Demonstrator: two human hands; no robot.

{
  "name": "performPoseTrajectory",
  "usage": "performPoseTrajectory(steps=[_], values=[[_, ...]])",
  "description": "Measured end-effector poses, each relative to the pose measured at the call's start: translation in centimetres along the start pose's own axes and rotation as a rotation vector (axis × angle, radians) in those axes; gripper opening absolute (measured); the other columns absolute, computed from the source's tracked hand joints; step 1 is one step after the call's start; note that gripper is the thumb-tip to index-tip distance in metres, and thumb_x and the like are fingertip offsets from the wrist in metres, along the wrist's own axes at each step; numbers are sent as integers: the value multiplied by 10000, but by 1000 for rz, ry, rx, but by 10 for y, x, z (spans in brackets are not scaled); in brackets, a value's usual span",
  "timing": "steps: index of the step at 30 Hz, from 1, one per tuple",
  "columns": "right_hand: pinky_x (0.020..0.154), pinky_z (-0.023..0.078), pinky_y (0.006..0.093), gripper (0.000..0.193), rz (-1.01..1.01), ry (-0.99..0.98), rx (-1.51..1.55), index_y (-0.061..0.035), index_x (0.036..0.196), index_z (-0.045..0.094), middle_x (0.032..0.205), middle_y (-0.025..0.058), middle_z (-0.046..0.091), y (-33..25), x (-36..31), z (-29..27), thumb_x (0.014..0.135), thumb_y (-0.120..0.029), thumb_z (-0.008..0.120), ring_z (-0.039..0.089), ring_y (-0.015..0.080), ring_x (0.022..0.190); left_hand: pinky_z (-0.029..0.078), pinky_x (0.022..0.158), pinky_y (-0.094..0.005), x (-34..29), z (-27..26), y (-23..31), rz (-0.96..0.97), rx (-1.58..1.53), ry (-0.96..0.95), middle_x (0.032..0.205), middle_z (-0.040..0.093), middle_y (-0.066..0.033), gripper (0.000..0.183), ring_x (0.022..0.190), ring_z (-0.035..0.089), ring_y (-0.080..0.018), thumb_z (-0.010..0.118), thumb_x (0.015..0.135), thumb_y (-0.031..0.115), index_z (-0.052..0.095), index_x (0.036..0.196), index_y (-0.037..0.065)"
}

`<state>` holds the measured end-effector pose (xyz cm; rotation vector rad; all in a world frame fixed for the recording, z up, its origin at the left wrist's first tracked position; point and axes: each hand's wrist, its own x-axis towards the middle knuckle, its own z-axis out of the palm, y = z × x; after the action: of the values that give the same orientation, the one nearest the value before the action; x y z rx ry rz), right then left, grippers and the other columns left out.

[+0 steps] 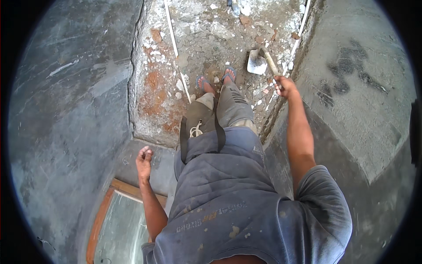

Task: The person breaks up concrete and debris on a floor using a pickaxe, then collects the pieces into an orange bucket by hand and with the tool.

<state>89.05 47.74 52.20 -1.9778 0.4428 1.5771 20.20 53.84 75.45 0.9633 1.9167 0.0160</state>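
Observation:
My right hand point(286, 86) is wrapped round the wooden handle point(270, 62) of a short-handled hoe. The hoe's broad metal blade point(256, 64) is pale and hangs over or rests on the rubble to the right of my feet; which of the two I cannot tell. At my left side, my left hand point(144, 161) hangs with loosely bent fingers and nothing visible in it. It is nearest the grey ledge point(159, 159) and a wood-framed panel point(97, 220). My feet, in flip-flops point(230, 70), stand on the broken ground.
Rough soil with white chips and reddish rubble point(154, 83) lies around my feet. A thin white strip point(171, 33) runs along the left, another point(302, 24) along the right. Smooth grey plaster point(74, 110) is at left; a rougher, dark-stained plastered surface point(351, 70) is at right.

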Motion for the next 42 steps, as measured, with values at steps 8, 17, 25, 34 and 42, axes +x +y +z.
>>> performPoseTrajectory(steps=[8, 17, 25, 34, 42], values=[[940, 565, 481, 505, -400, 655, -860, -20, 1150, 714, 1151, 230, 727, 18, 83, -14, 799, -383, 736, 702, 413, 1076, 517, 921, -310, -28, 51, -30, -53, 188, -189, 1066, 706, -91, 363, 983, 644, -165, 684, 985, 154, 632, 1290, -37], [954, 559, 470, 475, -387, 629, -1025, 8, 1055, 725, 1111, 295, 716, 55, 92, -54, 791, -387, 738, 698, 426, 1084, 506, 971, -333, -25, 80, 57, 107, 68, -94, 1153, 704, -118, 357, 1074, 651, -186, 671, 997, 171, 639, 1286, -37], [986, 550, 465, 595, -264, 513, -1127, -18, 1209, 666, 1229, 233, 703, 37, 35, -35, 839, -483, 693, 685, 386, 1159, 487, 1002, -331, -101, 124, 220, 383, -216, -251, 1229, 694, -121, 293, 1151, 635, -186, 637, 993, 22, 653, 1281, -28], [1011, 526, 485, 555, -295, 430, -1237, -66, 1255, 684, 1250, 254, 688, 39, 85, -36, 918, -498, 591, 668, 401, 1181, 488, 1018, -473, -148, 120, 334, 859, -225, -413, 1154, 696, -247, 350, 1123, 667, -355, 683, 965, 200, 682, 1178, -78], [1010, 525, 500, 702, -245, 510, -1106, -70, 1293, 636, 1269, 261, 654, 85, 83, -19, 861, -623, 636, 652, 425, 1183, 510, 987, -487, -184, 148, 410, 1298, -314, -667, 1128, 699, -248, 360, 1103, 674, -364, 625, 1000, 259, 690, 1131, -70]])
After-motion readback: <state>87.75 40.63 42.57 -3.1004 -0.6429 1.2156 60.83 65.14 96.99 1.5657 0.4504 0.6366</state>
